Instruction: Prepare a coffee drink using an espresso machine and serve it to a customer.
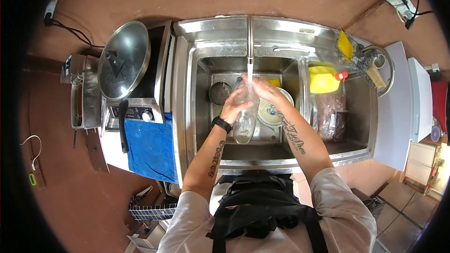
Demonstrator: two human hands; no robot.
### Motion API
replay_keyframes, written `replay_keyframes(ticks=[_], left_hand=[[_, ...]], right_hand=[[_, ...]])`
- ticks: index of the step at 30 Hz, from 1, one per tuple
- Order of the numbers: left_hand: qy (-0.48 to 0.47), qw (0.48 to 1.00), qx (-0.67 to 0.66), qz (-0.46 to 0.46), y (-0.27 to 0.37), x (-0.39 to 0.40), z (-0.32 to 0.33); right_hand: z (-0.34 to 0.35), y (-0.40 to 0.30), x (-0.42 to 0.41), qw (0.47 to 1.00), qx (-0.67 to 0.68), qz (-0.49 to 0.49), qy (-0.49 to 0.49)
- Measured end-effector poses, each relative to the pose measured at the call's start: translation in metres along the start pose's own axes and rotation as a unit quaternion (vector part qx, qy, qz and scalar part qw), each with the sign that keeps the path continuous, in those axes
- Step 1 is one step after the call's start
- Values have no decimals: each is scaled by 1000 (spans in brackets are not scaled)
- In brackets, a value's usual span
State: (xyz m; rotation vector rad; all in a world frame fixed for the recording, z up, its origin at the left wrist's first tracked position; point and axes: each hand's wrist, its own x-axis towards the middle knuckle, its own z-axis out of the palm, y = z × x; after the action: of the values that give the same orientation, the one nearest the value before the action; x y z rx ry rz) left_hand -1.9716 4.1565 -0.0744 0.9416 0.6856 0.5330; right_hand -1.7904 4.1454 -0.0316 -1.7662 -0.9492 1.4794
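My left hand (pixel 235 107) is wrapped around a long clear vessel (pixel 244 128), glass or plastic, slanted over the left basin (pixel 207 133) of a steel sink. Water runs from the faucet (pixel 250 42) in a white stream onto the vessel's far part. My right hand (pixel 265 89) is at that far end, in the stream and slightly blurred; its grip is unclear. Beneath my right forearm lies a patterned bowl (pixel 269 114), partly covered. A round metal container (pixel 220 93) is in the basin left of my hands. Something yellow (pixel 274 83) shows behind my right hand.
The right basin holds a yellow jug (pixel 321 79) with a red cap and a clear bag (pixel 330 112) of reddish contents. A wire rack (pixel 357 54) holds scrubbers. At left, a lidded pan (pixel 123 61) sits on a cooktop, near a blue towel (pixel 151 147).
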Motion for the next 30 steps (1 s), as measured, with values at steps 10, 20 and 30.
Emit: replay_keyframes(ticks=[10,20,30], left_hand=[[-61,997,8,-41,34,-16,-4],[-59,987,-132,72,44,-22,21],[136,965,-225,-16,33,-33,4]], right_hand=[[-3,-37,-10,972,-126,-41,195],[2,-31,-6,954,-165,-62,243],[37,1,4,906,-386,-124,121]])
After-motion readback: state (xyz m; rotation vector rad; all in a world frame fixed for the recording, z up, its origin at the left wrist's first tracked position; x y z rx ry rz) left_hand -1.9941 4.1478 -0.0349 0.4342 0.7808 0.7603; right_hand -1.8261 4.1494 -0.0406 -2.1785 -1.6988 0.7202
